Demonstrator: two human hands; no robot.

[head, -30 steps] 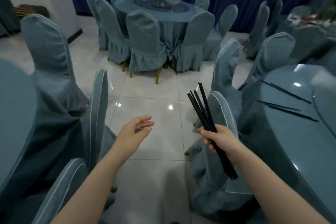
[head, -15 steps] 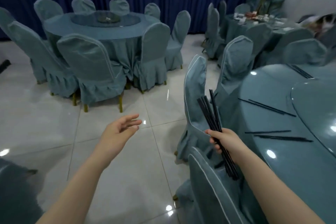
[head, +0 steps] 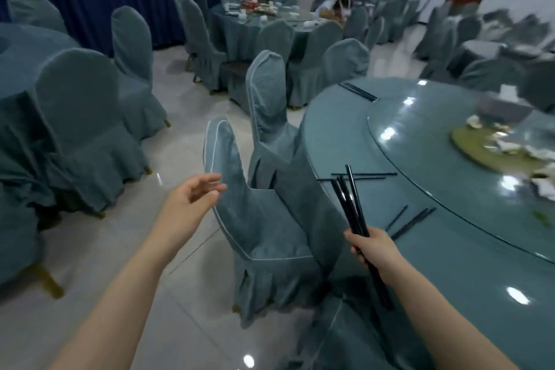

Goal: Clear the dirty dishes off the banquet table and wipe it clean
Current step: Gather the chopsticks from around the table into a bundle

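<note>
I have turned right since a moment ago: the banquet table (head: 450, 249) now fills my right side, and its glass turntable (head: 420, 141) with scraps has come into view. My right hand (head: 374, 246) still grips a bundle of black chopsticks (head: 350, 204) at the table's near edge. More chopstick pairs (head: 411, 221) lie loose on the rim just beyond. My left hand (head: 192, 204) hangs with fingers relaxed beside a covered chair (head: 255, 219). Bare tiled floor (head: 120, 264) lies on my left.
</note>
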